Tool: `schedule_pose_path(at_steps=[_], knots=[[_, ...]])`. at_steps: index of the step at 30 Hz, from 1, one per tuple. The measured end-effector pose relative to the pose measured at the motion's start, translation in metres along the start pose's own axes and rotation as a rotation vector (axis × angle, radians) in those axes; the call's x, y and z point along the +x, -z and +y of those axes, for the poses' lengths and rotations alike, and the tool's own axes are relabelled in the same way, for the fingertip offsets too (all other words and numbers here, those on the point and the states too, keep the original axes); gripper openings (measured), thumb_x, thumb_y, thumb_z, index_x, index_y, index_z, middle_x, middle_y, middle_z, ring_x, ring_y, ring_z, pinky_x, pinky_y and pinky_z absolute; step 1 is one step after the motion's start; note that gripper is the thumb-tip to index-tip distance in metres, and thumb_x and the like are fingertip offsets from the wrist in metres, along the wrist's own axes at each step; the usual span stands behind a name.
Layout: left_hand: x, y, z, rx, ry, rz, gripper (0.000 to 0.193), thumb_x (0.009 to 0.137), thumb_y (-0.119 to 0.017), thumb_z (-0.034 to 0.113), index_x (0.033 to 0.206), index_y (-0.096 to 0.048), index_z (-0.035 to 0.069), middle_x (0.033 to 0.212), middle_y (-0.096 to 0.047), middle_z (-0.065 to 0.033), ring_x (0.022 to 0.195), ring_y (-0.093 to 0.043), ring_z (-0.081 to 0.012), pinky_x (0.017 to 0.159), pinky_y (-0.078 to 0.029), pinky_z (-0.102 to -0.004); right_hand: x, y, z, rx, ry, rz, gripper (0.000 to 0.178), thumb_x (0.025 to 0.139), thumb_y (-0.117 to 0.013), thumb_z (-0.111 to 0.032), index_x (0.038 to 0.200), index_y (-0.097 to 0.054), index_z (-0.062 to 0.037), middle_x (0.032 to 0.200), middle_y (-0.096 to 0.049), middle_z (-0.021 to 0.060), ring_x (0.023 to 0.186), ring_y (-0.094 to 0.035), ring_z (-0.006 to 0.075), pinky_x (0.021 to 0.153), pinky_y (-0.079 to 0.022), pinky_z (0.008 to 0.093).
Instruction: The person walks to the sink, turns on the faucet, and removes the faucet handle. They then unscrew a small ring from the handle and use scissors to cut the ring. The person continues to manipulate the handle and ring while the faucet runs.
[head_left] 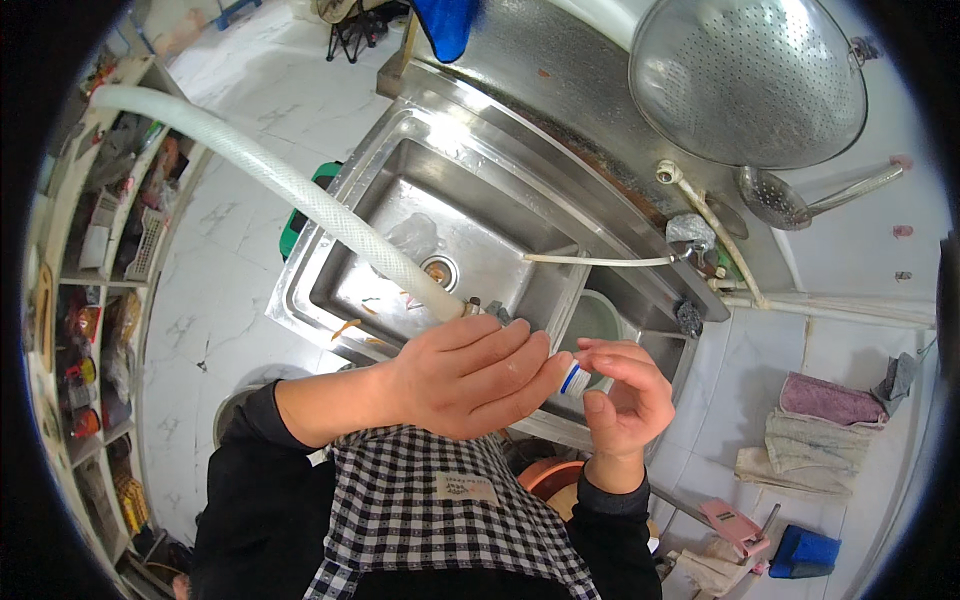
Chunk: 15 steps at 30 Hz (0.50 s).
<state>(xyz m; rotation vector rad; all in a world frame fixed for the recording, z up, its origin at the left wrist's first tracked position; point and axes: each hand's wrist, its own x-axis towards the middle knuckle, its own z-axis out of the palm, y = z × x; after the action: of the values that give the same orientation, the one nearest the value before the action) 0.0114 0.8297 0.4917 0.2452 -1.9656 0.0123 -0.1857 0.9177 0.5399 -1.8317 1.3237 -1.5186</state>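
left hand [475, 378] flat, fingers together, right hand [640, 410] cupped, grips hidden | here's the white roll [575, 379], between them, at left's three o'clock: looks light, smooth, pinch its rims | hose [340, 226] arcing to ten, likely springy, hold near its end | sink rim [290, 302] at ten; room over basin [480, 225], eleven

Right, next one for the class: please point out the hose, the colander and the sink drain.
Hose [300, 195]: head view, partway along its pale length.
Colander [750, 80]: head view, middle of its perforated bowl.
Sink drain [438, 272]: head view, centre of its round fitting.
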Motion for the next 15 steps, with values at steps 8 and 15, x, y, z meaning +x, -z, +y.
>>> schedule_pose_path(at_steps=[8, 15], knots=[[0.006, -0.009, -0.009, 0.013, -0.129, 0.039, 0.028, 0.085, -0.063, 0.016, 0.109, -0.07, 0.003, 0.102, -0.066, -0.0077, 0.09, -0.067, -0.0213, 0.075, -0.052, -0.0297, 0.008, 0.021, -0.007, -0.05, -0.051, -0.152, 0.018, 0.076, -0.078, 0.004, 0.092, -0.071, 0.003, 0.089, -0.073, 0.0159, 0.08, -0.071, 0.028, 0.069, -0.056, 0.0339], [0.009, -0.011, -0.014, -0.034, -0.186, -0.002, 0.03, 0.086, -0.062, 0.016, 0.112, -0.07, 0.003, 0.102, -0.066, -0.0073, 0.092, -0.066, -0.0222, 0.079, -0.052, -0.0316, 0.028, 0.033, -0.019, -0.126, -0.084, -0.277, 0.018, 0.071, -0.081, 0.003, 0.085, -0.071, -0.0012, 0.081, -0.071, 0.0102, 0.068, -0.067, 0.022, 0.058, -0.051, 0.0299]])
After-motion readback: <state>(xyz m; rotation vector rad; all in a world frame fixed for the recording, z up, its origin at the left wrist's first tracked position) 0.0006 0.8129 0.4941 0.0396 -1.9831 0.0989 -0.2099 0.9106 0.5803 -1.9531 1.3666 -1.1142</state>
